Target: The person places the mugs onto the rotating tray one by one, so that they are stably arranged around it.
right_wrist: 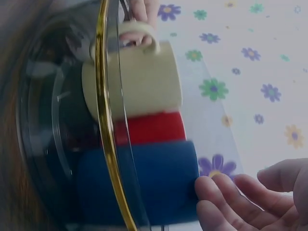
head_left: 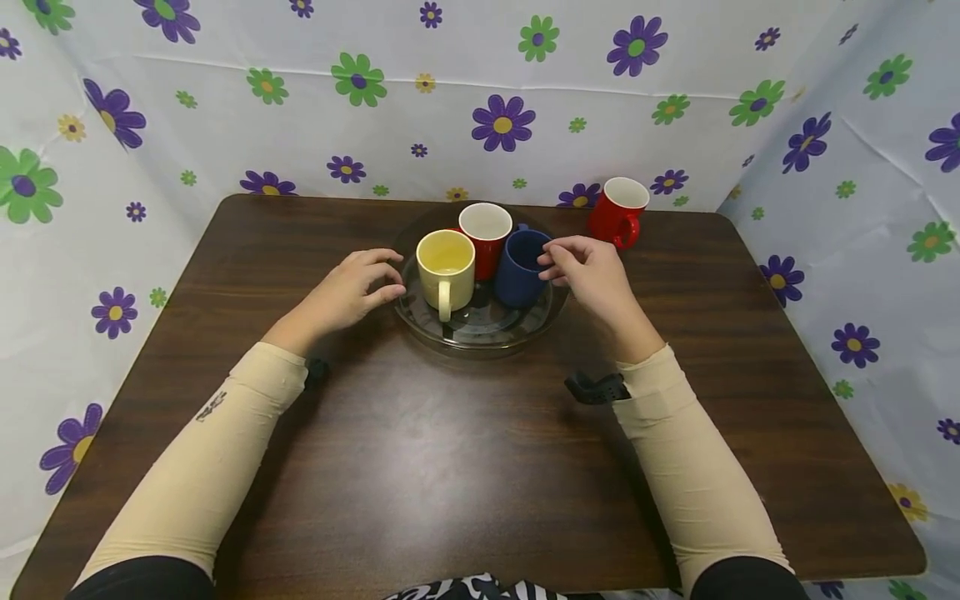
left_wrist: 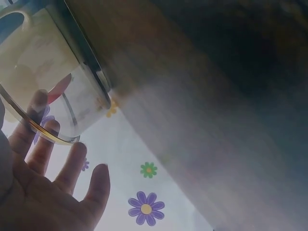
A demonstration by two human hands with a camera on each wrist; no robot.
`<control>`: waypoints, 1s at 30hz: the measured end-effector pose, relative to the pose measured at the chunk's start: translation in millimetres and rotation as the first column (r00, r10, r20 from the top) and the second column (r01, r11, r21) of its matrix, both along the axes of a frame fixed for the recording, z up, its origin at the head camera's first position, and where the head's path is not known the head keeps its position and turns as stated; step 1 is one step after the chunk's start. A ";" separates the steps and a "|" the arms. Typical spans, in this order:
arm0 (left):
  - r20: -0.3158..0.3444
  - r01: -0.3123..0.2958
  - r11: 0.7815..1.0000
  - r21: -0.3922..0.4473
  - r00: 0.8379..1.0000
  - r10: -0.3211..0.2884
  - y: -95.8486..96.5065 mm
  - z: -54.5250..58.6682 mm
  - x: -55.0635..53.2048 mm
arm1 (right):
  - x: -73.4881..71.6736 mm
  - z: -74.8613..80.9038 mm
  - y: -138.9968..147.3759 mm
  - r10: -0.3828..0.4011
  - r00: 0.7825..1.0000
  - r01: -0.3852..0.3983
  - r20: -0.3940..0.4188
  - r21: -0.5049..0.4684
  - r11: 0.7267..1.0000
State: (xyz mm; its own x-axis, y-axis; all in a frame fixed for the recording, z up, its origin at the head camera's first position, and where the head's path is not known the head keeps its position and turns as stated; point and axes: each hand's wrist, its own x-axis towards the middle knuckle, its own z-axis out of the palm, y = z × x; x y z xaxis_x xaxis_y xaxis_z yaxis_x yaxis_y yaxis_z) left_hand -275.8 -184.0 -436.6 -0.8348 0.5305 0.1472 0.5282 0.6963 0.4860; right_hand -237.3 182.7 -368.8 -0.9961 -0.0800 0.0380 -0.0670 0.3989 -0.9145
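A clear glass bowl with a gold rim (head_left: 480,343) holds a yellow mug (head_left: 446,271), a red mug with a white inside (head_left: 491,250) and a blue mug (head_left: 520,275). All three stand upright, close together. My left hand (head_left: 348,292) is at the bowl's left side, fingers spread and loosely bent; in the left wrist view its fingertips (left_wrist: 53,126) overlap the glass rim. At the blue mug's right side, my right hand (head_left: 588,275) has fingertips (right_wrist: 206,188) right at the mug's rim, the thumb apart from it. Neither hand grips anything.
Another red mug (head_left: 618,212) stands on the brown wooden table (head_left: 420,467) at its back right edge, just beyond my right hand. A white curtain with purple and green flowers (head_left: 450,117) hangs behind the table and along both sides.
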 end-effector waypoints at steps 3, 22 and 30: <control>0.002 0.001 1.000 0.014 1.000 -0.001 -0.1 0.6 0.7 | -5.3 -0.2 10.5 -0.066 0.998 0.066 0.009 -0.039 0.997; 0.035 -0.009 1.000 0.013 0.999 0.009 -0.9 1.4 7.1 | -68.1 -31.9 96.4 -0.498 0.858 0.495 0.128 0.053 0.867; 0.023 -0.017 1.000 0.015 1.000 0.017 1.8 1.9 11.0 | -83.8 -44.7 104.8 -0.413 0.876 0.419 0.250 0.033 0.908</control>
